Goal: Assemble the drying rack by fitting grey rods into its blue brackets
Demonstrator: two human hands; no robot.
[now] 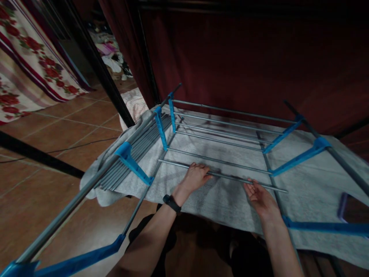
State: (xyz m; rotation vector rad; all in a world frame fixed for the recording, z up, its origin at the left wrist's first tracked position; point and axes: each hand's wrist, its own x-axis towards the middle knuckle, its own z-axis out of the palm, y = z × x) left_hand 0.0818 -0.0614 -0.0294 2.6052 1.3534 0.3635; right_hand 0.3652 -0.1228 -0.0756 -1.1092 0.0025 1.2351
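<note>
My left hand, with a dark band on its wrist, is closed over a thin grey metal rod near its middle. My right hand, palm turned up, pinches the same rod further right. The rod lies across the near part of a rack frame, its ends over two grey side tubes. Beyond it, several parallel rods span between blue plastic brackets on the left and matching blue brackets on the right. A bundle of loose grey rods lies on the left.
A grey cloth covers the surface under the rack. A phone-like object rests at the right edge. A dark red panel stands behind. Black posts, a thin cable and a tiled floor are on the left.
</note>
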